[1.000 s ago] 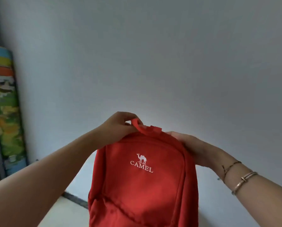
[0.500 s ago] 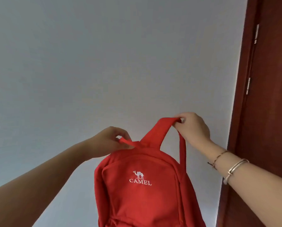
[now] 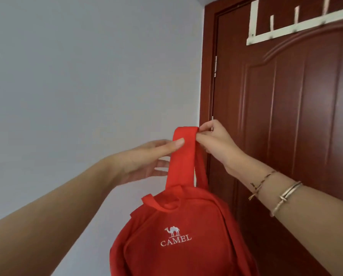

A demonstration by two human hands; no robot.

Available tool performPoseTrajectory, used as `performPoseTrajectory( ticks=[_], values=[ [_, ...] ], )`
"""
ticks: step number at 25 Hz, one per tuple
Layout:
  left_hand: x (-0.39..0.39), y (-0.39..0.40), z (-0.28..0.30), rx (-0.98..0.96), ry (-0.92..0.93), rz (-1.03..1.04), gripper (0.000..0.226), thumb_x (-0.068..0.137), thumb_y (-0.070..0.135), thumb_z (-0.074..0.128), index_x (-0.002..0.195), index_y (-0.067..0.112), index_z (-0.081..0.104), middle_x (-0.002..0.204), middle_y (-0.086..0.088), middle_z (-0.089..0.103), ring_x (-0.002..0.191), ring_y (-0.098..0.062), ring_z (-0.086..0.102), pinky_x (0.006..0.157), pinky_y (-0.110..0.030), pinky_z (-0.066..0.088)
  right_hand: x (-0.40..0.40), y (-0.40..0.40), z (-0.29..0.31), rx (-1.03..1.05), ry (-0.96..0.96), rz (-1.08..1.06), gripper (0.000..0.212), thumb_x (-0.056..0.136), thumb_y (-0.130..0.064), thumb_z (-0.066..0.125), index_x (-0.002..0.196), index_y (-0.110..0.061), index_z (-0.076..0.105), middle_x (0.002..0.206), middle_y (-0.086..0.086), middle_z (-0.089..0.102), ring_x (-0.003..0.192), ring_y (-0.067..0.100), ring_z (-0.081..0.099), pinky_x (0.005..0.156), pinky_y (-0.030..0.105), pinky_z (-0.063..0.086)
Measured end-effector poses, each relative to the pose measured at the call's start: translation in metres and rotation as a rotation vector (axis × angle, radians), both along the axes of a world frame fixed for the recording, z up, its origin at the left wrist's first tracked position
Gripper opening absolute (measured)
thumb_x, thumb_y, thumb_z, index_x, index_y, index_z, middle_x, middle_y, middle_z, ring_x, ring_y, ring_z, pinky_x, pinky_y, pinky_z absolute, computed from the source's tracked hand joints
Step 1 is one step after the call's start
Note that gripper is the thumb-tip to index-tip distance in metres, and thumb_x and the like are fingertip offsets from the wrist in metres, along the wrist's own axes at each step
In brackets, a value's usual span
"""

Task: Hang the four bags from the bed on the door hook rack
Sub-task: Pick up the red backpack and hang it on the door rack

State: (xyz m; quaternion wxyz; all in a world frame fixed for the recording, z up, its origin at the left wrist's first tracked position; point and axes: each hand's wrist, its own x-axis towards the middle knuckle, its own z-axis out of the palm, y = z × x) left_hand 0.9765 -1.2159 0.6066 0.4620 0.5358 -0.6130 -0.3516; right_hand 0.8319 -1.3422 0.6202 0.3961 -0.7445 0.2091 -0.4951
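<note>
A red backpack (image 3: 172, 242) with a white camel logo hangs in front of me by its shoulder strap (image 3: 183, 156). My right hand (image 3: 216, 145) pinches the top fold of that strap and carries the bag. My left hand (image 3: 146, 162) has its fingers spread, thumb resting on the strap's front just below the fold. The small carry loop on the bag's top lies free. The white door hook rack (image 3: 298, 26) hangs over the top of the brown door (image 3: 286, 116), up and to the right, with bare hooks.
A plain pale wall fills the left half. The door frame with its hinges (image 3: 215, 66) runs down just behind my right hand. The bed and the other bags are out of view.
The view has swung right and up, bringing the door and rack into sight. My left hand let go of the carry loop and moved up to the shoulder strap; my right hand raised the strap.
</note>
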Motion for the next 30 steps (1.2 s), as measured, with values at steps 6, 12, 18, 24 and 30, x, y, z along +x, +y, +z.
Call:
performPoseTrajectory(
  ticks=[6,12,18,24,30],
  values=[
    [-0.037,-0.127,0.043,-0.226,-0.002,0.059,0.041,0.078,0.026,0.074,0.114,0.01,0.061,0.065,0.006,0.068,0.063,-0.012,0.066,0.068,-0.028,0.057,-0.044,-0.102,0.039,-0.061,0.188,-0.079,0.042,0.054,-0.048,0.075,0.085,-0.029,0.054,0.092,-0.005,0.069,0.083,0.011,0.062,0.074,0.028,0.045],
    [-0.06,-0.224,0.136,-0.49,0.199,-0.127,0.012,0.093,0.015,0.054,0.095,0.005,0.059,0.063,0.002,0.068,0.043,-0.005,0.054,0.044,-0.017,0.047,-0.088,-0.194,0.069,-0.151,-0.035,0.194,0.044,0.077,-0.011,0.072,0.098,-0.025,0.036,0.105,0.01,0.066,0.089,0.028,0.072,0.08,0.038,0.053],
    [-0.068,-0.31,0.216,-0.537,0.293,-0.125,0.016,0.091,0.009,0.047,0.075,0.012,0.052,0.058,0.005,0.05,0.029,-0.001,0.024,0.028,-0.013,0.017,-0.118,-0.238,0.17,-0.546,0.011,-0.009,0.026,0.081,0.01,0.061,0.075,-0.013,0.051,0.074,0.002,0.06,0.06,0.013,0.053,0.054,0.018,0.043],
    [-0.062,-0.388,0.269,-0.882,0.364,-0.201,0.023,0.086,0.0,0.056,0.086,0.021,0.045,0.07,-0.004,0.054,0.034,-0.004,0.037,0.032,-0.015,0.027,-0.121,-0.288,0.247,-0.895,-0.054,-0.566,0.029,0.08,0.008,0.057,0.076,-0.02,0.06,0.091,0.011,0.071,0.083,0.031,0.065,0.079,0.035,0.049],
    [-0.076,-0.459,0.344,-1.122,0.295,-0.323,0.039,0.092,-0.004,0.041,0.099,0.021,0.069,0.096,-0.006,0.06,0.057,-0.007,0.048,0.046,-0.019,0.041,-0.108,-0.342,0.317,-1.171,0.016,-1.106,0.02,0.083,-0.006,0.052,0.084,-0.025,0.06,0.097,-0.004,0.046,0.089,0.022,0.057,0.079,0.042,0.05]
  ],
)
